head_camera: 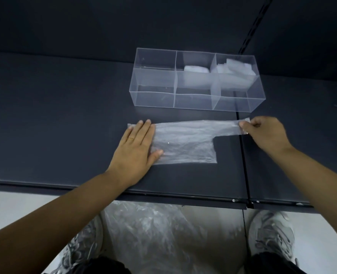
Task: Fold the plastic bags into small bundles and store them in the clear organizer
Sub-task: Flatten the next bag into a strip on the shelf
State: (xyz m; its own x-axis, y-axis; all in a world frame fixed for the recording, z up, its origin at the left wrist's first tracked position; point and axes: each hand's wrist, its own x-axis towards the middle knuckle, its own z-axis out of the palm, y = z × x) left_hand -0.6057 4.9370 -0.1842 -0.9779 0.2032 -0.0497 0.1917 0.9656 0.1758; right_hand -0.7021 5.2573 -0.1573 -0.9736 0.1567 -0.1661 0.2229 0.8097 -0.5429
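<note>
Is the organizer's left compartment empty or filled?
Empty. Only the dark table shows through the left compartment of the organizer; white bundles sit in the middle and right ones.

A: Noted: table [64, 115] flat dark slate-blue, unpatterned. The plastic bag [183, 143]?
B: Milky translucent, fine crinkle lines, blue showing through. The organizer [153, 98] colourless; bundles [195, 69] inside white.
A: The ring [131, 138] gold. The floor [15, 202] pale grey.
B: The shoes [272, 232] grey and white, mottled. The shorts [104, 266] black. The heap of bags [153, 234] between the shoes: cloudy grey-white.
</note>
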